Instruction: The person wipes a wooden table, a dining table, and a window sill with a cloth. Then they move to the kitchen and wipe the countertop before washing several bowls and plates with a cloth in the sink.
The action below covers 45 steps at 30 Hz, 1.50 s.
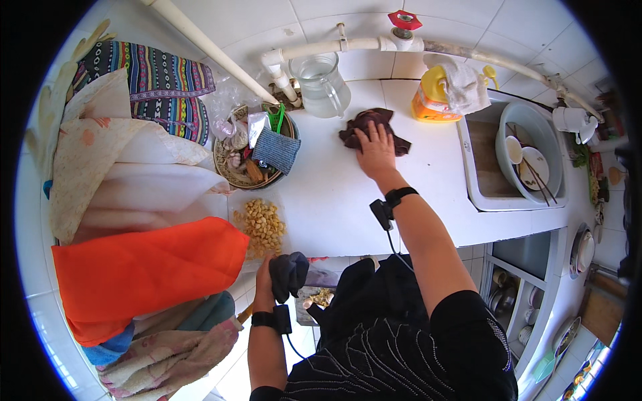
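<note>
My right hand (pixel 377 152) lies flat, fingers spread, on a crumpled dark brown cloth (pixel 373 123) on the white tiled counter (pixel 331 200). The cloth sits between a glass pitcher of clear liquid (pixel 321 90) and a yellow plastic jug (pixel 434 95) with a pale rag (pixel 466 87) over it. Down at the counter's front edge, my left hand (pixel 266 280) holds a bunched dark grey cloth (pixel 289 275). Just above that hand is a heap of yellowish kernels (pixel 263 228) on a clear plastic sheet.
A basket (pixel 220 175) holding garlic and a grey-blue knitted pouch stands on the left. Beside it hang an orange cloth (pixel 150 275) and other fabrics. On the right, a sink (pixel 474 185) holds a grey basin (pixel 506 173) with dishes and chopsticks. Pipes with a red valve (pixel 405 20) run along the wall.
</note>
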### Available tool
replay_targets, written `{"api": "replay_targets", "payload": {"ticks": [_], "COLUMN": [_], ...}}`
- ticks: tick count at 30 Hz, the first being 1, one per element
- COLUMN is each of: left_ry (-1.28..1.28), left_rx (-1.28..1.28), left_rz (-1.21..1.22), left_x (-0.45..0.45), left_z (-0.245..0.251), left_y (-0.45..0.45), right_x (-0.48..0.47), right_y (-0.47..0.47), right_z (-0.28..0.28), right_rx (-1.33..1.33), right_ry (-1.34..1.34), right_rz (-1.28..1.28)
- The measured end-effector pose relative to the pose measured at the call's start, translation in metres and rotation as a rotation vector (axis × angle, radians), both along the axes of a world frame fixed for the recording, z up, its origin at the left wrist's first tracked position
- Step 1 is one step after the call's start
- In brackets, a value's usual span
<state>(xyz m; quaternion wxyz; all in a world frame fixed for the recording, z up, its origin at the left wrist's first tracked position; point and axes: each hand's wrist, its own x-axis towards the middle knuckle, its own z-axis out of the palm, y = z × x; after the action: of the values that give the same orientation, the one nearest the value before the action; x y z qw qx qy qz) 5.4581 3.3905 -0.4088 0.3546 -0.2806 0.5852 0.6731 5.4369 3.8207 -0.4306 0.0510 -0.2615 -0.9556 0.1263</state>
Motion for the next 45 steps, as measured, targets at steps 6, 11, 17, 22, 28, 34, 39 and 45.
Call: {"api": "replay_targets", "payload": {"ticks": [6, 11, 17, 22, 28, 34, 39, 45], "left_ry": [0.001, 0.005, -0.079, -0.259, -0.004, 0.155, 0.218, 0.292], "left_rx": [-0.133, -0.213, -0.116, -0.006, 0.217, 0.179, 0.062, 0.057], "left_rz": [-0.108, -0.138, -0.136, -0.217, -0.393, -0.489, -0.417, -0.272], "left_x": [-0.019, -0.032, -0.004, 0.033, 0.014, 0.004, 0.026, 0.035], "left_z": [-0.008, -0.002, 0.05, 0.081, 0.094, 0.091, 0.086, 0.084], "left_y": [-0.018, -0.017, -0.001, 0.027, 0.062, 0.093, 0.101, 0.103], "right_x": [0.078, 0.156, 0.185, 0.168, 0.215, 0.286, 0.268, 0.16], "right_y": [0.035, 0.081, 0.092, -0.028, -0.029, 0.126, 0.153, -0.015], "right_z": [-0.002, 0.002, 0.023, 0.023, -0.001, 0.0, 0.041, 0.05], "right_rx": [0.015, 0.043, 0.042, -0.023, 0.034, 0.154, 0.416, -0.07], "right_ry": [-0.023, -0.12, 0.194, 0.327, 0.26, -0.05, 0.296, 0.571], "right_rz": [-0.199, -0.443, -0.567, 0.057, 0.15, -0.212, -0.586, 0.085]}}
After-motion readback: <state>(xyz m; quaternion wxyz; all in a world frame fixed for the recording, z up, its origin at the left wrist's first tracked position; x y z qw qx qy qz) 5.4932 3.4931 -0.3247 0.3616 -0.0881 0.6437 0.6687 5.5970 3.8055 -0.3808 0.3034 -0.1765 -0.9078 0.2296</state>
